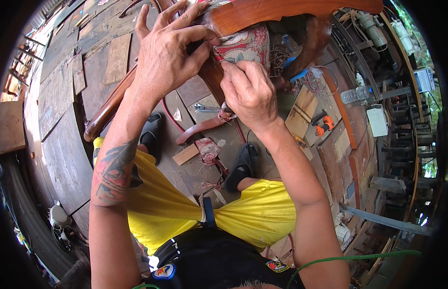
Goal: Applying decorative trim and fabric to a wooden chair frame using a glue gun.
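Note:
A reddish-brown wooden furniture piece with red, cream and grey patterned upholstery is at the top centre. My left hand lies against it, fingers bent, thumb and forefinger closed at the edge of the fabric. Just right of and below that thumb, my right hand is closed at the fabric's edge, where a small red item shows at its fingertips; what it grips is mostly hidden. A wooden leg runs down behind my hands, and a curved wooden rail extends at the left.
Below me are plank boards, offcuts, red fabric scraps, a wrench and red hose. An orange-and-black tool, a water bottle and wooden strips are at the right; a white machine part is at the lower left.

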Demonstrator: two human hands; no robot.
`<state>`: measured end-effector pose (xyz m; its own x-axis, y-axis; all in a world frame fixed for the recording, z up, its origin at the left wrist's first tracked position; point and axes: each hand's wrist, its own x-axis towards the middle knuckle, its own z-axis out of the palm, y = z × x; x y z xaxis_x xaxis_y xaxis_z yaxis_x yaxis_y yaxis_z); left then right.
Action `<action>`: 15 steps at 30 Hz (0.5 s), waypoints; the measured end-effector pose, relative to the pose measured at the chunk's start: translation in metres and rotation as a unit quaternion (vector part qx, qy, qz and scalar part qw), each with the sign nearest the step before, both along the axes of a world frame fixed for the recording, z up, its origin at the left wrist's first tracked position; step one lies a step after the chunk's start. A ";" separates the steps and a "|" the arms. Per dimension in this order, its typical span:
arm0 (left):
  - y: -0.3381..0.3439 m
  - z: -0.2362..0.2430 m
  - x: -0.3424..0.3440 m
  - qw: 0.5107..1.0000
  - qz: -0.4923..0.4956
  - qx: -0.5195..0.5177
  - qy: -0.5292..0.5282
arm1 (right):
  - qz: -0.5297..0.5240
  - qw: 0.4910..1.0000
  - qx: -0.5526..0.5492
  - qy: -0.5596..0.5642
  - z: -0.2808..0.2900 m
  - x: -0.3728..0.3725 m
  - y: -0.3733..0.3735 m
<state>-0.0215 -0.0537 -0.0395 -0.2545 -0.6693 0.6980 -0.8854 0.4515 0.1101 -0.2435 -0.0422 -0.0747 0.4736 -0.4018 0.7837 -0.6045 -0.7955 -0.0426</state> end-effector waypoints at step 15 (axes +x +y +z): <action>0.007 0.011 -0.003 0.994 -0.015 -0.047 -0.094 | 0.000 1.000 0.013 -0.014 0.000 0.001 0.000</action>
